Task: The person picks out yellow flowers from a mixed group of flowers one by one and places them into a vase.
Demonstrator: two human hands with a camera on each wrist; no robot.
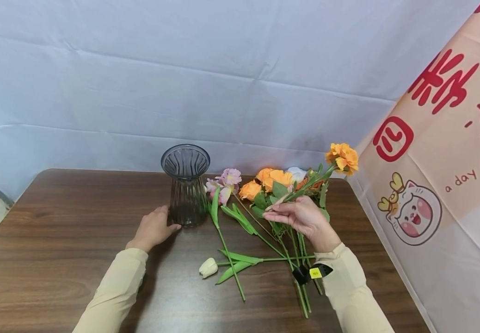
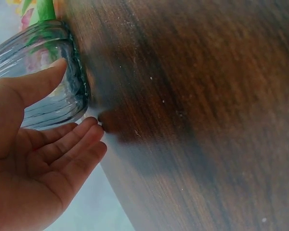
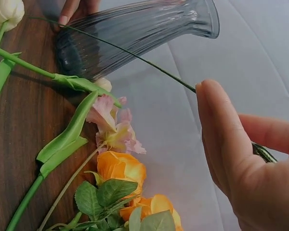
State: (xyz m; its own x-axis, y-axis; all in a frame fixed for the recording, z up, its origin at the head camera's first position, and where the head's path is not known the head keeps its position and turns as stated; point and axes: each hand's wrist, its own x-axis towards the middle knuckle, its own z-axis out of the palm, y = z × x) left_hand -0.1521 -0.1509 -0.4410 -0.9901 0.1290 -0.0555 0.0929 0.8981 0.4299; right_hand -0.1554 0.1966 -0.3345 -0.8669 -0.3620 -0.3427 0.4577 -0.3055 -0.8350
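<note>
A ribbed, smoky-grey glass vase [image 1: 187,199] with a flared rim stands upright near the table's back edge. My left hand [image 1: 151,230] is beside its base; in the left wrist view the thumb overlaps the glass and the loosely bent fingers lie low next to it. Contact with the glass is hard to tell. Between thumb and fingers, my right hand [image 1: 302,217] pinches the stem [image 3: 135,55] of an orange carnation [image 1: 343,158]. That bloom is raised to the upper right, and the thin stem end points left toward the vase in the right wrist view.
Orange roses [image 1: 275,179], a pink-purple flower [image 1: 229,180] and a pale blue bloom [image 1: 297,174] lie right of the vase, their stems running toward the front. A white tulip [image 1: 208,268] lies across the table [image 1: 77,231]. Hanging cloth [image 1: 140,92] borders the back.
</note>
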